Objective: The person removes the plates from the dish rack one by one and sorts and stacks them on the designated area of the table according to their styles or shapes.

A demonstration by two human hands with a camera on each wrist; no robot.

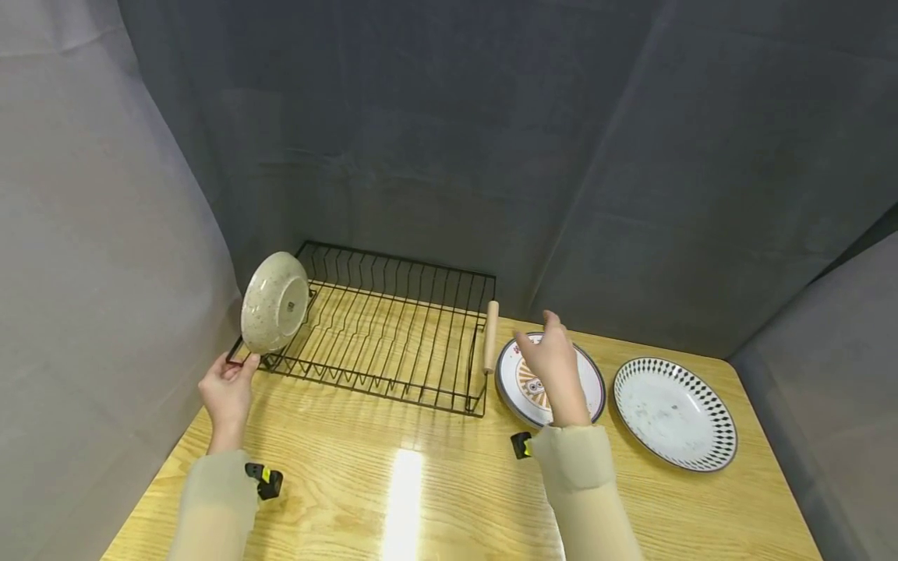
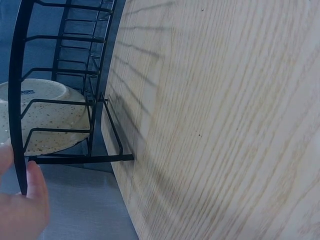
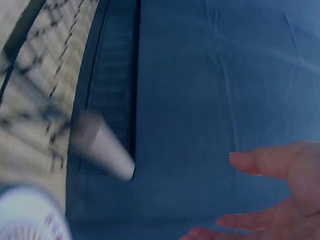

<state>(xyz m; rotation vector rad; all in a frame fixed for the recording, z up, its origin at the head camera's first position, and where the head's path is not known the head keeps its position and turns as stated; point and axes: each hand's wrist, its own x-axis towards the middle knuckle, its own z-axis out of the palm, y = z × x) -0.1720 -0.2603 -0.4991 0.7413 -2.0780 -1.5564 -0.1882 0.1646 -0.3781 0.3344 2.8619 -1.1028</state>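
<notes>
A speckled cream plate (image 1: 275, 304) stands on edge at the left end of a black wire dish rack (image 1: 393, 382), its underside turned to the right. At the rack's front left corner, my left hand (image 1: 228, 389) pinches the black rail between thumb and fingers, close below the plate. The left wrist view shows the thumb (image 2: 36, 187) beside that rail. My right hand (image 1: 554, 362) hangs over a white plate with an orange printed pattern (image 1: 529, 382), right of the rack. Its fingers are spread and hold nothing, and it covers part of that plate.
A wooden handle (image 1: 491, 336) is fixed on the rack's right end. Farther right lies a white oval dish (image 1: 673, 413) with a black diamond rim. Dark cloth (image 1: 421, 140) hangs behind the wooden table (image 1: 337, 483), and grey cloth (image 1: 105, 273) hangs at the left.
</notes>
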